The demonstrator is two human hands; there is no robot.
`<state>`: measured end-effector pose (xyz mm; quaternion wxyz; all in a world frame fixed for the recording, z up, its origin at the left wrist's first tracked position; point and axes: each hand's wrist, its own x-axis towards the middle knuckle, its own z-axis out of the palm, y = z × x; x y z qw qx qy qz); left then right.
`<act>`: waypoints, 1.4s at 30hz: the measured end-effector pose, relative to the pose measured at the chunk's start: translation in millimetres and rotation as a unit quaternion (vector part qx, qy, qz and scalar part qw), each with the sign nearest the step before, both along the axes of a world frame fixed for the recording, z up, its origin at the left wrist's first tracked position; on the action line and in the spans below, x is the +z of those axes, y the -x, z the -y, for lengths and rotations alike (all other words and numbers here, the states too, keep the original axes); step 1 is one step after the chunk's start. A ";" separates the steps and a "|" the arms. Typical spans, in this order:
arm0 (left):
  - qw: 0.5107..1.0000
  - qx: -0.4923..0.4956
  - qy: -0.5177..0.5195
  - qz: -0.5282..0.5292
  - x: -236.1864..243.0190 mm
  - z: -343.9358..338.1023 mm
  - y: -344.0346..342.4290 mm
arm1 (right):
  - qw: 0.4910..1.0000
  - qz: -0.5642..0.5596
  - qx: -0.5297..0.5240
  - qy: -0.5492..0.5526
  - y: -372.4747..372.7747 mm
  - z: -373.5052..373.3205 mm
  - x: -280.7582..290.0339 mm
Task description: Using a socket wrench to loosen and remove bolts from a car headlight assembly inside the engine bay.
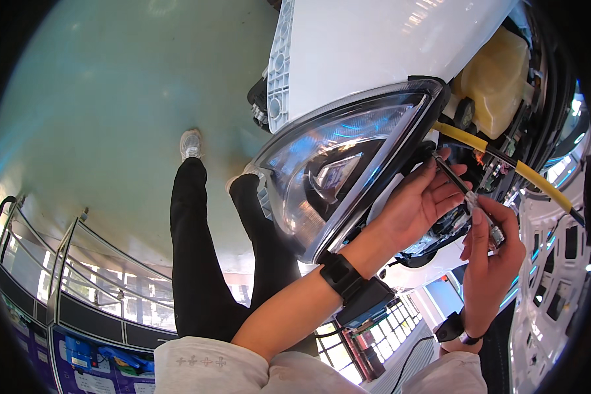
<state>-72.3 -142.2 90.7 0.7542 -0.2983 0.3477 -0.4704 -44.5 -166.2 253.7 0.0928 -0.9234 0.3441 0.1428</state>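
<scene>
A slim socket wrench [453, 176] with a dark shaft and a chrome end slants down into the engine bay beside the headlight [335, 164]. My right hand [496, 253] is closed around its chrome end, thumb and fingers wrapped about it. Closer to the tip, the thumb and fingers of my left hand [414, 207] curl round the dark shaft, palm turned up. The headlight has a clear cover and sits at the front corner of a white car body. What the tip touches is hidden among dark parts near the lamp's inner edge.
A yellow-sleeved strut [528, 174] crosses the bay close to my hands. Beyond it lies a cream plastic tank [496, 82]. The white fender [368, 46] borders the lamp, and a white perforated panel [551, 295] stands at right. Metal railings [111, 276] are at lower left.
</scene>
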 end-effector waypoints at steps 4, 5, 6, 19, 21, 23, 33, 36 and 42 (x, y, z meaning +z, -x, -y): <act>1.000 -0.006 -0.015 -0.016 5.6 3.4 -6.2 | 0.999 -0.003 -0.052 0.012 -3.0 3.7 3.0; 1.000 -0.004 -0.016 -0.016 5.8 4.4 -6.4 | 0.999 -0.003 -0.050 0.011 -2.7 9.4 6.7; 0.999 -0.014 -0.033 0.002 5.9 5.3 -6.5 | 0.997 -0.041 -0.057 0.018 -2.8 16.3 12.1; 0.996 -0.011 -0.088 -0.007 14.4 12.4 -11.1 | 0.987 -0.144 -0.009 0.068 4.9 45.1 34.5; 0.995 -0.016 -0.096 -0.002 15.4 13.9 -10.7 | 0.989 -0.129 0.017 0.069 -3.6 31.0 30.7; 0.994 -0.022 -0.105 0.002 16.9 15.7 -10.6 | 0.990 -0.115 0.042 0.069 -4.8 23.5 28.2; 0.991 -0.027 -0.131 0.018 21.3 17.5 -16.4 | 0.995 -0.065 0.054 0.059 -4.4 18.3 16.0; 0.991 -0.042 -0.123 0.032 16.4 14.6 -13.8 | 0.985 -0.148 0.056 0.073 -4.8 31.5 23.4; 0.990 -0.014 -0.133 0.043 27.5 15.9 -12.8 | 0.990 -0.073 0.098 0.073 -7.0 20.9 11.9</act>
